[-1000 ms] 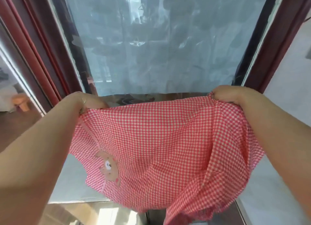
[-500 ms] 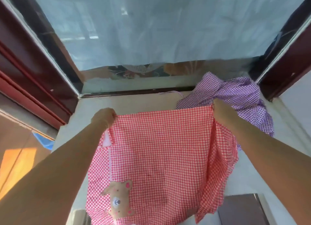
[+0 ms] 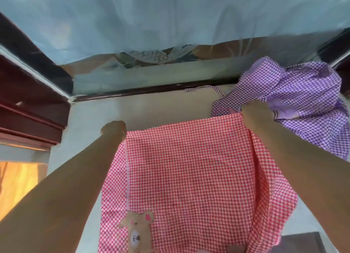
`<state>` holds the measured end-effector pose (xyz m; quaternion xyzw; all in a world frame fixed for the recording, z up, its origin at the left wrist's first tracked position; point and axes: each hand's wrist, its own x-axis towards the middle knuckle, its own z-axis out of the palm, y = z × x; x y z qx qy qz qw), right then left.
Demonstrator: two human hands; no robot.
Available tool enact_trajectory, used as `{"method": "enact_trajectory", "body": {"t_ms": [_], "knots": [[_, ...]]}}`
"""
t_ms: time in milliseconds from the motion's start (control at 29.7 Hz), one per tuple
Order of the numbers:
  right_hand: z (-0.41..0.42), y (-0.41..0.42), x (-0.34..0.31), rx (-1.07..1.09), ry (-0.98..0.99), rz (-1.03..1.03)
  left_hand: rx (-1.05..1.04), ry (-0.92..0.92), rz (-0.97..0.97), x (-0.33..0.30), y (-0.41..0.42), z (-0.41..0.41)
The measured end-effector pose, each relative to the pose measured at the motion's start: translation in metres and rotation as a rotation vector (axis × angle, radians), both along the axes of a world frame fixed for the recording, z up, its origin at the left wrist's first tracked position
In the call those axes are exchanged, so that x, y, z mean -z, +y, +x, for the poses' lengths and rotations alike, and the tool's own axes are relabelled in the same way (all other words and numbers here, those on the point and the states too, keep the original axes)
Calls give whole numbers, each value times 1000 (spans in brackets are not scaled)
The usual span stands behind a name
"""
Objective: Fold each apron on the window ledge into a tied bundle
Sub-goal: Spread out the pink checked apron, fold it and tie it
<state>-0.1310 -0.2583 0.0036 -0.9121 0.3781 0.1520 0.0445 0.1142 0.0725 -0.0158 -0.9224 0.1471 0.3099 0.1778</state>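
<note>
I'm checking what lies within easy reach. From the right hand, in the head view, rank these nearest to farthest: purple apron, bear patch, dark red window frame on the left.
1. Purple apron: crumpled on the ledge, right beside the right hand.
2. Bear patch: low on the red apron, toward the person.
3. Dark red window frame: far left.

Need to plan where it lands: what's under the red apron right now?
The pale ledge shows around the red apron, and the purple apron lies past its far right corner. Whatever sits directly beneath the red cloth is covered.
</note>
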Motion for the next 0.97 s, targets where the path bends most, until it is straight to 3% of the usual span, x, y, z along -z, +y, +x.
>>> {"method": "enact_trajectory", "body": {"t_ms": [101, 269, 336, 403, 471, 639, 740, 908, 975], "knots": [[11, -7, 13, 24, -25, -93, -211, 63, -147, 15, 7, 13], [36, -18, 30, 322, -98, 250, -854, 116, -620, 45, 13, 26], [46, -25, 42, 435, -200, 366, -1015, 85, -821, 54, 12, 33], [55, -26, 43, 537, -348, 340, -919, -47, -850, 53, 7, 42], [62, -29, 43, 509, -443, 294, -787, -177, -803, 43, -3, 48], [60, -23, 59, 410, -602, 334, -707, -168, -1026, 35, -17, 41], [58, -15, 70, 374, -645, 308, -549, -194, -868, 52, 3, 16], [59, 5, 63, 335, -597, 287, -558, -309, -538, 88, 66, -38], [58, 10, 64, 294, -573, 256, -420, -321, -464, 97, 84, -50]]}}
